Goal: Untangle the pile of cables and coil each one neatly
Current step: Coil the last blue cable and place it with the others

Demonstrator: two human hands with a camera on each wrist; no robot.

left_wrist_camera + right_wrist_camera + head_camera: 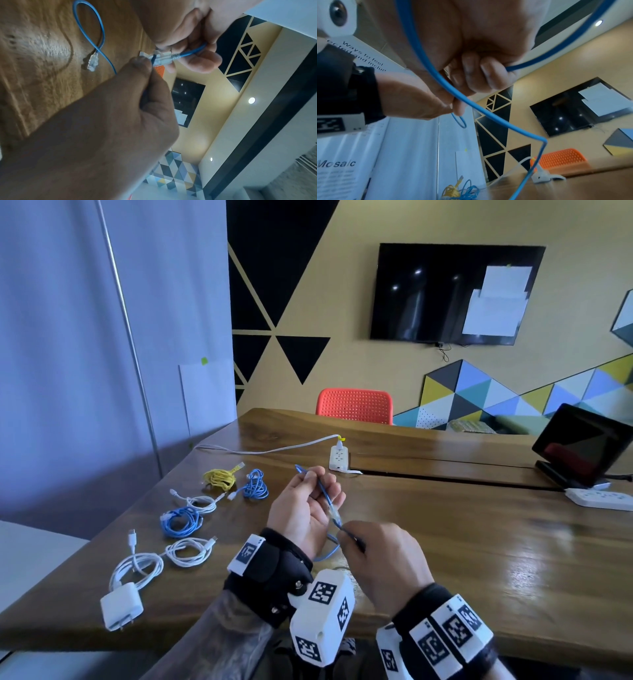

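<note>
Wooden worktop (479,542), left hand (305,508) grip curled round blue cable (323,494), right hand (380,556) grip pinching it beside clear plug (161,59), coiled cables (181,520) along left edge

We see a table (479,542) with coiled cables along its left part: nearest its front edge a charger (121,609) with its cord (137,568), just right of that a second coil (188,551), behind these a third (181,520) and a fourth (202,501), and farthest back two more (219,477) (255,484) side by side. Right of them both hands (305,511) (380,559) hold one cable (325,498) above the table. Behind the hands lies a power strip (337,458); a chair (354,405) stands behind the table, and a screen (582,446) stands at far right.
</note>
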